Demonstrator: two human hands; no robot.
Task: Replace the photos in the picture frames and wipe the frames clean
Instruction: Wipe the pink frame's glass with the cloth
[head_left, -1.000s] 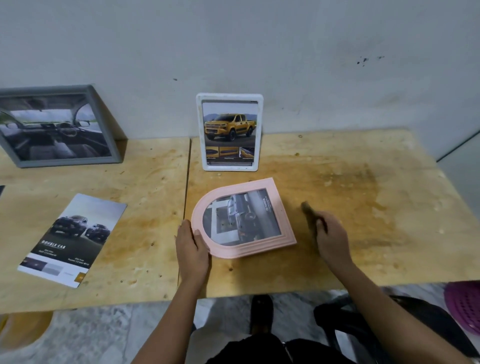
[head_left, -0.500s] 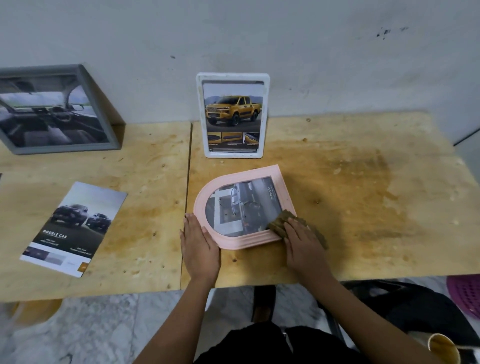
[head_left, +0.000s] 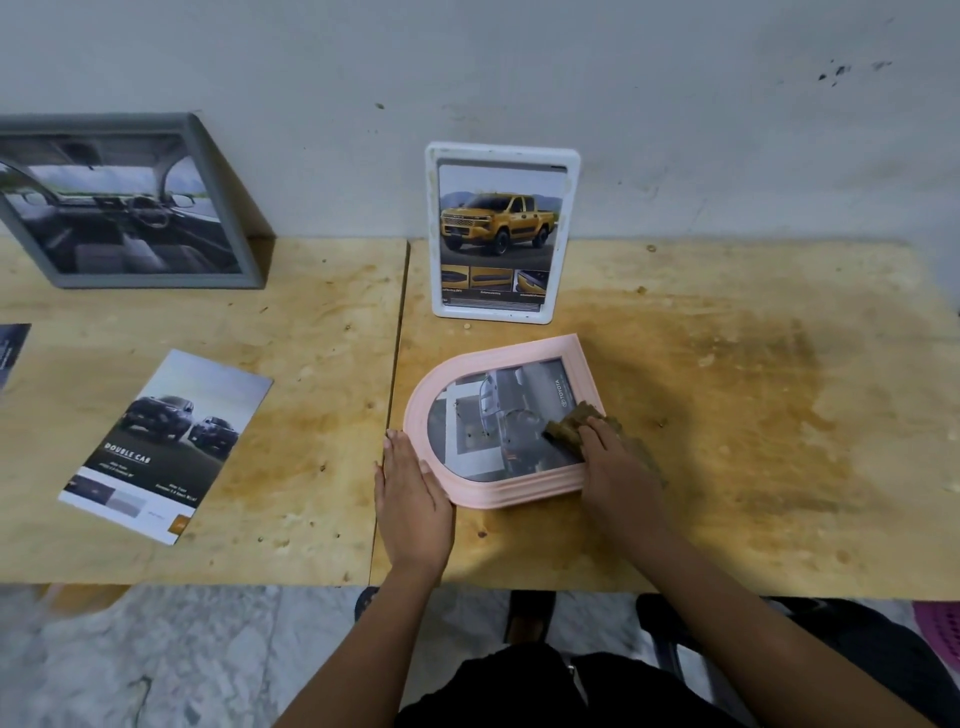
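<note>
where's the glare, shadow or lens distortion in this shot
Head view: a pale sheen washes out the photo in the pink frame; the wide lens skews the grey frame near the left edge; a soft shadow lies on the table just right of the pink frame; focus looks fairly even.

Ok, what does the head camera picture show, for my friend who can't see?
A right hand presses a brown cloth onto a pink arched frame lying on a wooden table; the left hand rests against its edge.
</note>
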